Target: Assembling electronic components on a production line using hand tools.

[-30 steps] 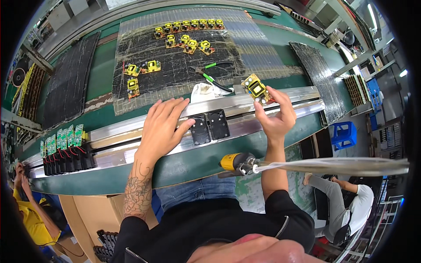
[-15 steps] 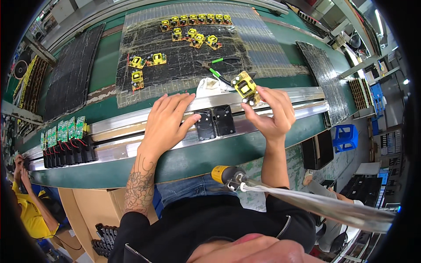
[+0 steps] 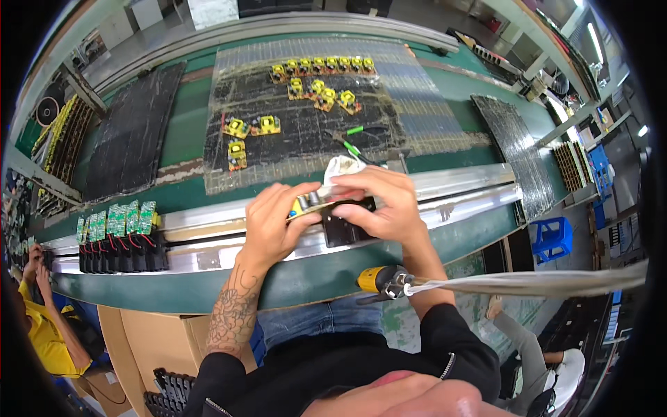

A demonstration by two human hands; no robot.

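Observation:
My left hand point(image 3: 276, 217) and my right hand point(image 3: 381, 203) meet over the metal rail point(image 3: 458, 191) at the table's near edge. Together they pinch a small circuit board with yellow parts point(image 3: 310, 203), held level between the fingertips. Just beneath it sits a black block fixture point(image 3: 344, 230) on the rail. My right hand covers much of the board and the fixture's top.
Several more yellow boards point(image 3: 316, 87) lie on a black mat point(image 3: 306, 128), with a green-handled tool point(image 3: 353, 148) and a white cloth point(image 3: 342, 167). Green boards in black holders point(image 3: 117, 240) stand at left. A yellow powered screwdriver point(image 3: 379, 280) hangs below. Another person point(image 3: 48, 326) works at lower left.
My right hand brought the yellow board from the mat's edge down to the rail. My left hand left the fixture and took hold of the board's other end.

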